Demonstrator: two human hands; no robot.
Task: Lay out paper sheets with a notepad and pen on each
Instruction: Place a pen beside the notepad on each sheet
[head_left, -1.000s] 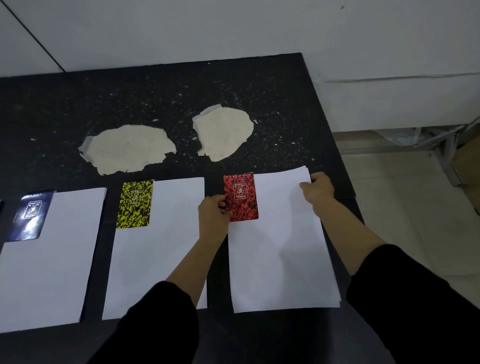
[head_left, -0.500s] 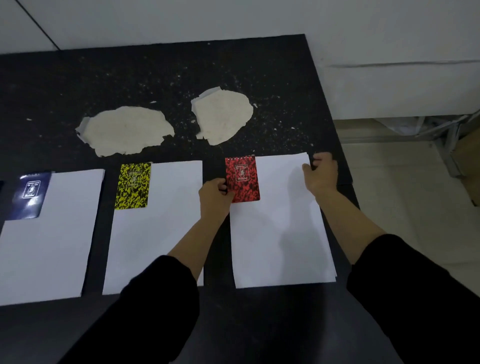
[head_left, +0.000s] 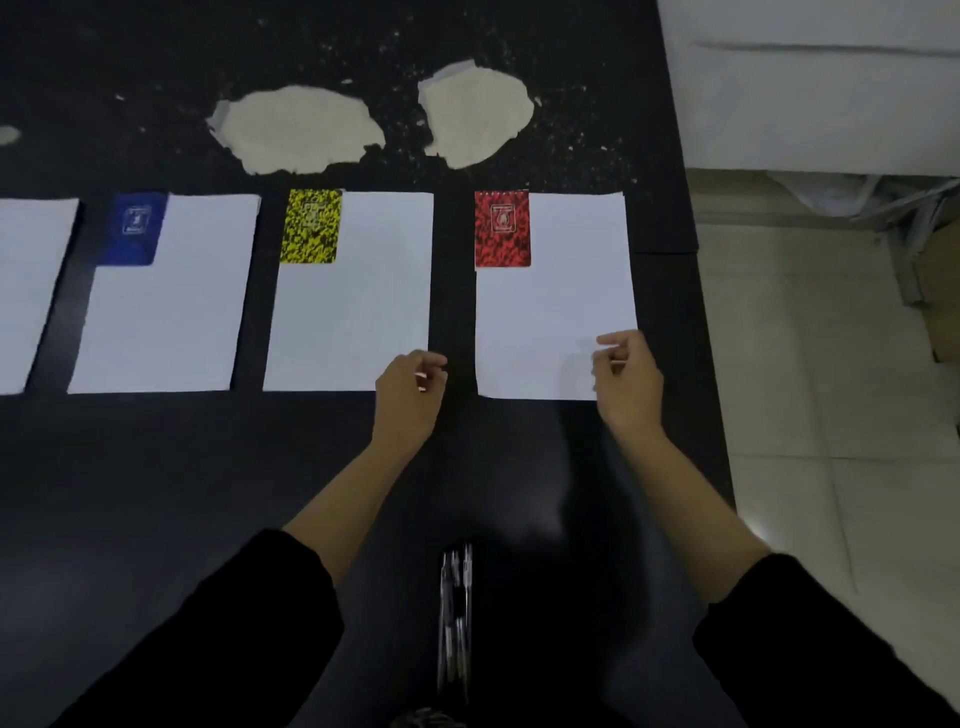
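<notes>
Right now our left hand hovers with loosely curled fingers, holding nothing, over the near right corner of the middle sheet. Our right hand is also loosely curled and empty, over the near right corner of the rightmost sheet. Each full sheet carries a notepad at its far left corner: red, yellow, blue. A fourth sheet is cut off at left. No sheet has a pen; we judge the pens bundled near our body are left to place. The rightmost sheet lies near the table's right edge; dark bare tabletop stretches between sheets and us.
</notes>
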